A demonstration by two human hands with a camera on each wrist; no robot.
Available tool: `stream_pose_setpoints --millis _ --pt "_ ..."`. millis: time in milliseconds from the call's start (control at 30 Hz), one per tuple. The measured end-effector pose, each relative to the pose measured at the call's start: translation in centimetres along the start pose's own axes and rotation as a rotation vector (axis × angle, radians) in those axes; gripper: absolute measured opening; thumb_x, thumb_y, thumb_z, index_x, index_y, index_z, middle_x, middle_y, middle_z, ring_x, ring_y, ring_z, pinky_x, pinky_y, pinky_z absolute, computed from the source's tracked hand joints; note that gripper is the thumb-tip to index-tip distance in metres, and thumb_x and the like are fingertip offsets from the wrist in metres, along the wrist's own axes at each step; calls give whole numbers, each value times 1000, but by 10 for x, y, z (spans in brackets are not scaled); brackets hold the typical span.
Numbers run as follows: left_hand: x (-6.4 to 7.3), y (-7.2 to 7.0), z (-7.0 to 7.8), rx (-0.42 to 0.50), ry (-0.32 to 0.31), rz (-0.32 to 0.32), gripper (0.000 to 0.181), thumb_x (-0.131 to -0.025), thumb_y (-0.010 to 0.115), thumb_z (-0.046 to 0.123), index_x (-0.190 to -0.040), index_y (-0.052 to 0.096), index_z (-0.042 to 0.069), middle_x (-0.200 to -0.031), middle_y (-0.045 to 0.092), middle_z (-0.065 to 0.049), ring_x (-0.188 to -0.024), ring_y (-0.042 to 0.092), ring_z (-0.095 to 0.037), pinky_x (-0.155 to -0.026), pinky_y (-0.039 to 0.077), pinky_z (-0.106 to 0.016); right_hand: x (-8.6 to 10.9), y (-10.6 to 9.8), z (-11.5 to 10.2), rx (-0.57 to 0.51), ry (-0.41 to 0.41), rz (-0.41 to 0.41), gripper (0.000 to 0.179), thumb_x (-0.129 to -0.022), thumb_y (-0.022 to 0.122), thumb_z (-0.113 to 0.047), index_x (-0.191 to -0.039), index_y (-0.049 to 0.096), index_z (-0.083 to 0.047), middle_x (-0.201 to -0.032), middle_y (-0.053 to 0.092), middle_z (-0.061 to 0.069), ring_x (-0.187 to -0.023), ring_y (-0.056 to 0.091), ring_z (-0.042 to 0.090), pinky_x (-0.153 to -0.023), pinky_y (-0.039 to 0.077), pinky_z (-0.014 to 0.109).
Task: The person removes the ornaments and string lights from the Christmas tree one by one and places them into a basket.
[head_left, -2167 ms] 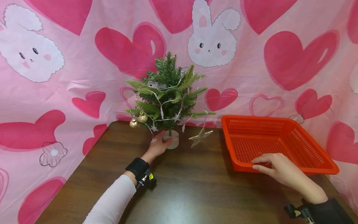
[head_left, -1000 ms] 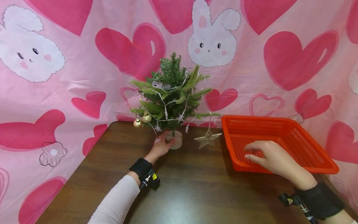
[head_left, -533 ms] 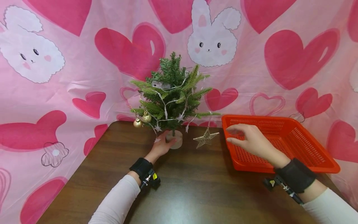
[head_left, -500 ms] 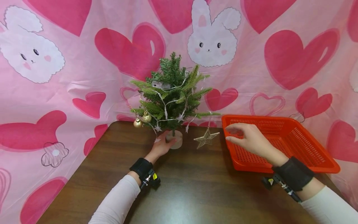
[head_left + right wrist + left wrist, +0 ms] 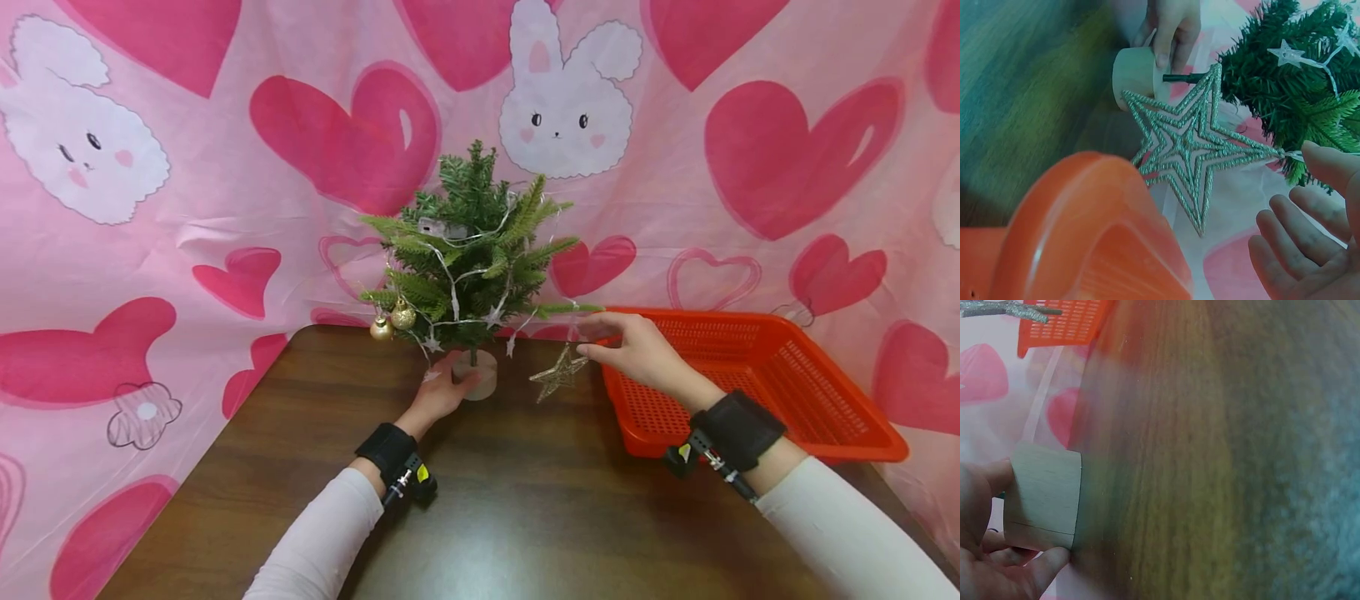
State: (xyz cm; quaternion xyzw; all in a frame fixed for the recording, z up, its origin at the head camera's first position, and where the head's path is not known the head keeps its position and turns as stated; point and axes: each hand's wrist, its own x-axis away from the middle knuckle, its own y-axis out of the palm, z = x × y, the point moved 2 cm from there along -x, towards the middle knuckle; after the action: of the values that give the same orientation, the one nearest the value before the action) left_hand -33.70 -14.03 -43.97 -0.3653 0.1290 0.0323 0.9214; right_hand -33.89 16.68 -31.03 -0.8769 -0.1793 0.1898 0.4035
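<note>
A small Christmas tree (image 5: 472,258) stands upright on a round wooden base (image 5: 483,379), wrapped in a string of star lights. My left hand (image 5: 441,390) grips that base from the left; the left wrist view shows thumb and fingers around the wooden block (image 5: 1044,497). Two gold baubles (image 5: 403,315) hang on the left branches. From a low right branch dangles a glittery gold star ornament (image 5: 558,373) on a thin loop. My right hand (image 5: 637,350) is at the star's loop, thumb and fingers apart; whether it touches the loop I cannot tell.
An orange perforated plastic basket (image 5: 757,454) sits on the right of the brown wooden table (image 5: 480,500), partly beneath the right forearm. A pink cloth (image 5: 315,192) with hearts and rabbits hangs behind the table.
My right hand has moved left from over the basket to the star ornament. The tree, with my left hand still gripping its base, has shifted slightly right.
</note>
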Motion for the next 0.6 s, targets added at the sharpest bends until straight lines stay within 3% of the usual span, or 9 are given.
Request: stream_pose_setpoints --millis 233,600 --pt "1 -1 1 22 -9 -7 54 -94 65 33 -136 52 2 -137 57 -25 -127 53 -44 -104 44 -55 -10 9 1 -39 21 -31 43 -91 71 -32 -128 63 -10 -122 69 12 -116 63 30 -94 53 48" --pt "1 0 0 22 15 14 50 -95 65 30 -133 54 0 -133 59 -25 -124 56 -42 -101 45 -55 -13 18 0 -16 9 -43 43 -91 71 -31 -129 63 -11 -126 68 13 -117 62 30 -95 52 50"
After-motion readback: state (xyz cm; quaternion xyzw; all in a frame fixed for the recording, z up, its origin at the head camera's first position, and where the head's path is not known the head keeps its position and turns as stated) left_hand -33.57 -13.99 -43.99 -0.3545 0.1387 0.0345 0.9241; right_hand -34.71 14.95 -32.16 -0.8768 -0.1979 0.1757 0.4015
